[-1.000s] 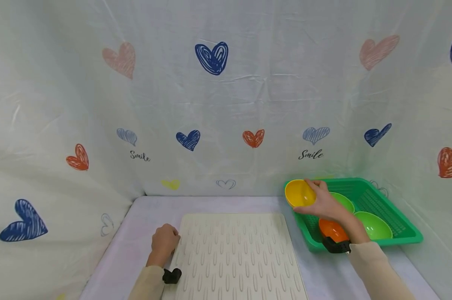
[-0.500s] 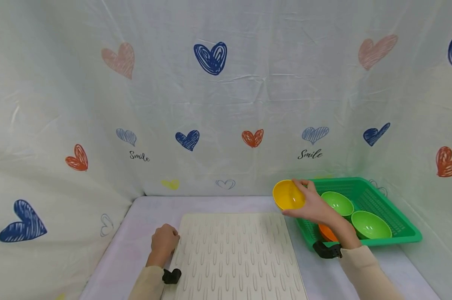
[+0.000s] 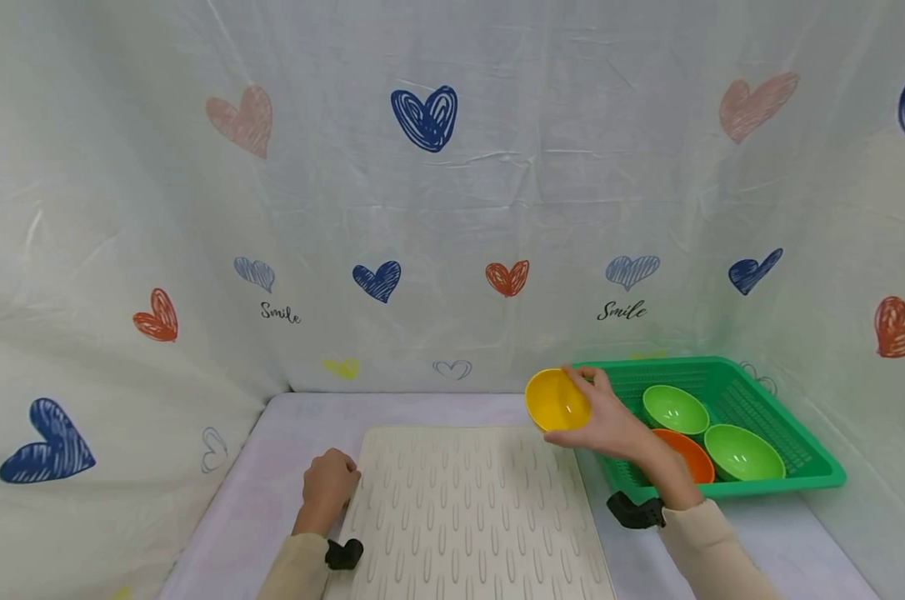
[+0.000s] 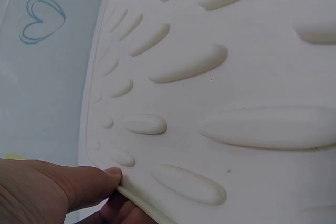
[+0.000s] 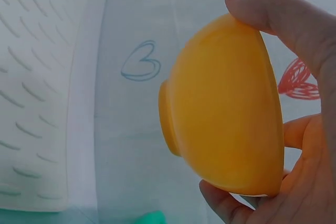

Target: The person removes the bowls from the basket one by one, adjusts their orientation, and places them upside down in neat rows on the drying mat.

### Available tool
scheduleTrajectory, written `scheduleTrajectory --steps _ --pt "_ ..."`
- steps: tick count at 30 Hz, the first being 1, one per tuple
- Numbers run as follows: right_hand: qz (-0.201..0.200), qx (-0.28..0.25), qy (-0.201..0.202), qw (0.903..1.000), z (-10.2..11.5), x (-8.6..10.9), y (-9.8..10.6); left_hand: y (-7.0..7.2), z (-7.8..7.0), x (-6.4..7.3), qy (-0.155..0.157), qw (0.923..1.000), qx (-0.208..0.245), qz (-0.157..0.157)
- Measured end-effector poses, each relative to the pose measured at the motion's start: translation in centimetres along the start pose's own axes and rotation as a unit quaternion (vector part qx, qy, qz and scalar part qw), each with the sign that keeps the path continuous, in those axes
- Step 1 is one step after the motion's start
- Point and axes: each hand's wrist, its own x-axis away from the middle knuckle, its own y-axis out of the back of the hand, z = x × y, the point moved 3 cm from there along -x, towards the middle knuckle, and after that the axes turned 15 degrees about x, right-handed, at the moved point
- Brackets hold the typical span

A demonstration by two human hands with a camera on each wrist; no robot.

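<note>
Right hand (image 3: 606,423): fingers clamped on a round, glossy yellow bowl (image 3: 553,404), held tilted near the far right corner of a cream, ribbed rectangular mat (image 3: 467,500), whose near edge we find cut off. Left hand (image 3: 330,481): fingers pinching the mat's left edge, some hidden beneath. Round orange bowl (image 3: 694,454), in green perforated basket (image 3: 748,408): part-hidden from us by the right wrist (image 3: 676,485).

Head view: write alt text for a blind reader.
The right hand holds a tilted yellow bowl beside a green basket containing two green bowls and an orange bowl. The left hand holds a white mat by its edge.
</note>
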Motion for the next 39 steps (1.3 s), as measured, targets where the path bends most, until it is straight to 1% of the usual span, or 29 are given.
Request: scheduleTrajectory --steps 5,12,16,24,28,33,39 --pt "-0.006 -0.009 0.008 0.9999 1.1 0.1 -0.8 0.0 0.0 0.1 -0.002 1.0000 -0.001 -0.001" --pt "-0.008 0.003 0.022 0.9997 2.3 0.1 -2.2 -0.1 0.1 0.1 -0.002 1.0000 0.000 -0.002" --pt "-0.007 -0.011 0.031 0.9994 2.7 0.0 -3.0 -0.2 0.2 0.0 -0.006 1.0000 0.001 -0.003" --pt "-0.001 -0.030 0.030 0.9991 3.3 -0.1 -4.4 -0.3 0.3 -0.1 -0.002 1.0000 0.005 -0.008" --pt "0.006 -0.025 0.028 0.9993 3.7 -0.1 -4.9 -0.3 0.2 -0.1 -0.001 0.9999 0.015 -0.006" --pt "0.020 -0.028 0.021 0.9992 4.2 -0.1 -5.5 -0.3 0.4 0.1 -0.007 0.9997 0.017 -0.018" --pt "0.020 -0.022 0.019 0.9994 4.8 -0.1 -6.4 -0.3 0.4 0.3 -0.004 0.9995 0.016 -0.027"
